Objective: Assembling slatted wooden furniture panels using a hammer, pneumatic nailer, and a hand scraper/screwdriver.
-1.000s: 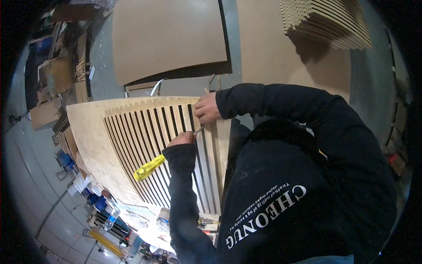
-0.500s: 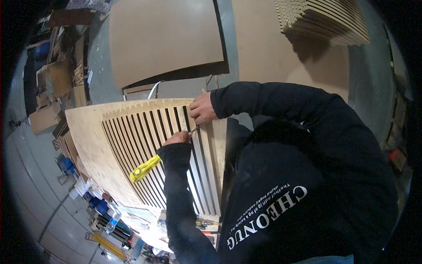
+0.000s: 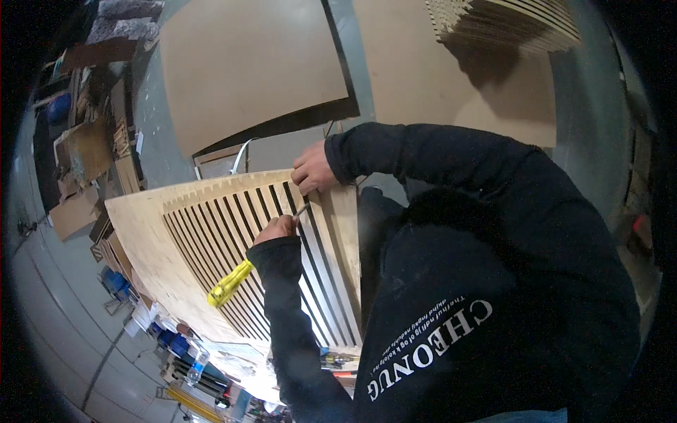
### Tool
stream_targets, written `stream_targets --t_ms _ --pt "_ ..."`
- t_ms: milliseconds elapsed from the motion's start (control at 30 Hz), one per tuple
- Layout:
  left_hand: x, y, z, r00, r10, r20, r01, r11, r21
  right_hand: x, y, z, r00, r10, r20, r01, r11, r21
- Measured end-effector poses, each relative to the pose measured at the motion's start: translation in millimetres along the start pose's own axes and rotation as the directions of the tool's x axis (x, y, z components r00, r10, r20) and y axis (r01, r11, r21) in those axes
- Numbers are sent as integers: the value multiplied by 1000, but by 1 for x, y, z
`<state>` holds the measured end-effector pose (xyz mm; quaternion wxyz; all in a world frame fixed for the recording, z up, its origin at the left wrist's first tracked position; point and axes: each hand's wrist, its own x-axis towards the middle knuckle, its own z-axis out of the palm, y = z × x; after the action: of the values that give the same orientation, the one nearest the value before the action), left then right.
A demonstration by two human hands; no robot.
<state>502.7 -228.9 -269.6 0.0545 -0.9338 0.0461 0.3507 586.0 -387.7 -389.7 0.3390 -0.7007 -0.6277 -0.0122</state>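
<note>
A pale wooden panel (image 3: 137, 225) lies before me, slightly curved, with a row of narrow wooden slats and dark gaps across it. My right hand (image 3: 314, 169) is at the far end of the slats, its fingers bent over a wooden strip (image 3: 321, 233) near the panel's right side. Just below it, my left hand (image 3: 277, 230) pinches a thin grey rod-like piece (image 3: 302, 210), whose tip meets the strip's edge. A yellow-handled tool (image 3: 229, 283) shows across the slats beside my left sleeve, which hides one end; whether it joins the grey piece cannot be told.
Large brown boards (image 3: 254, 63) lie beyond the panel. A stack of slatted pieces (image 3: 508, 25) stands at the far right. Scrap boards (image 3: 77, 211) are on the left, and a plastic bottle (image 3: 198, 366) and tools (image 3: 338, 359) sit near the lower edge.
The view has shifted, so the panel appears slightly lower. Both hands keep their places on the slats, and the thin grey piece stays in the left fingers.
</note>
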Motion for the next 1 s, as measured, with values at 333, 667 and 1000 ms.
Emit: stream_targets --t_ms 333,667,1000 --pt "17 -10 -3 983 78 -167 -95 991 -99 3 4 -3 990 64 125 -74 994 77" --pt "23 -3 -16 986 105 -126 -103 994 24 -2 14 -10 984 151 94 -166 968 186" --pt "29 -3 -19 989 95 -113 -90 995 45 -3 16 -6 970 197 146 -222 957 184"
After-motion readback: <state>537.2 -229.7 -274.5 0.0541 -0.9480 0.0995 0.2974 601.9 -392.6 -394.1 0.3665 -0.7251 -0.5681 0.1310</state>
